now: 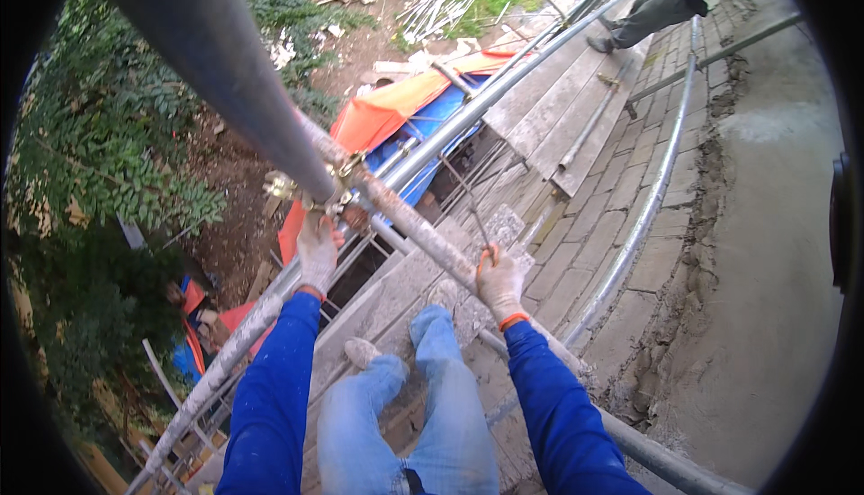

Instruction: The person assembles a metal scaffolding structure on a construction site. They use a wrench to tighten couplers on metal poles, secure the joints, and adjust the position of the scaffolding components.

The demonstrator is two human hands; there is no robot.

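Gripping a thin dark rod (472, 202), the right hand (500, 283) has its gloved fingers clenched around the lower end, which is hidden. The rod slants up and away, seen against grey planks (502, 223), beside a rusty tube (416, 227); its far tip is hard to make out. Left hand (317, 252) is up at the pole joint, just below a metal clamp (281, 185); those fingers are partly covered, cannot tell if grasping or only touching. Thick grey pole (225, 63) is cut off at the top edge. Rod looks slim, dull, brownish; clamp brassy, dirty. Co-worker (661, 4), upper right, is cut off by the edge.
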